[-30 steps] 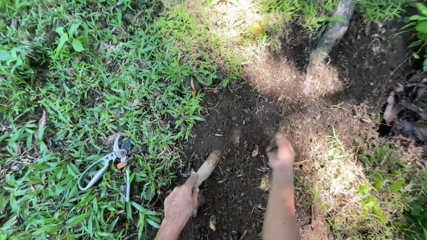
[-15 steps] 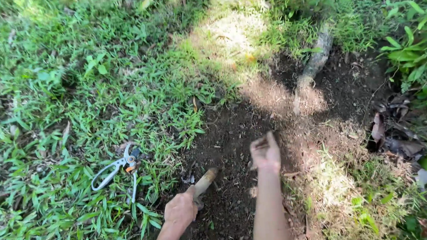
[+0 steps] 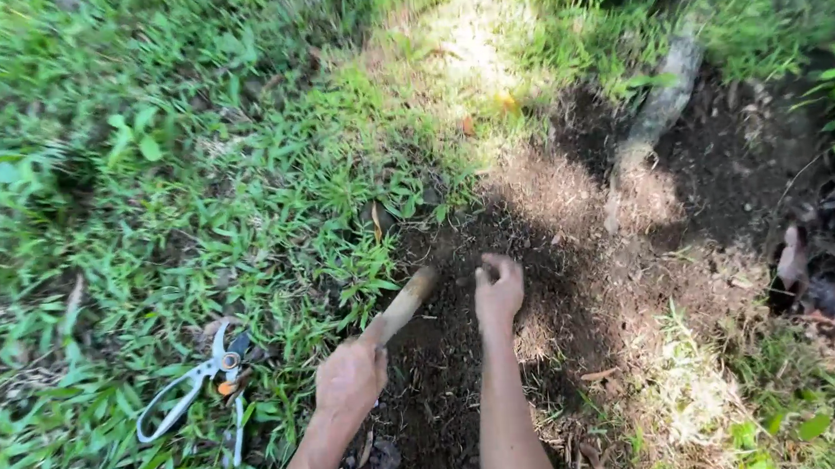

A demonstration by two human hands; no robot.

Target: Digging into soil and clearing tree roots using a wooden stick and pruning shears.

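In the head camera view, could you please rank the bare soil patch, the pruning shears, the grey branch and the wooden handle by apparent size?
1. Bare soil patch, by far the largest.
2. Grey branch and pruning shears: similar in apparent length; the branch lies farther from the camera, so I leave them unranked.
3. Wooden handle, gripped by the left hand, smallest; part is hidden.

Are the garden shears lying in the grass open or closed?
Open. The garden shears lie flat in the grass with their pale handles spread apart in a V, left of the left hand.
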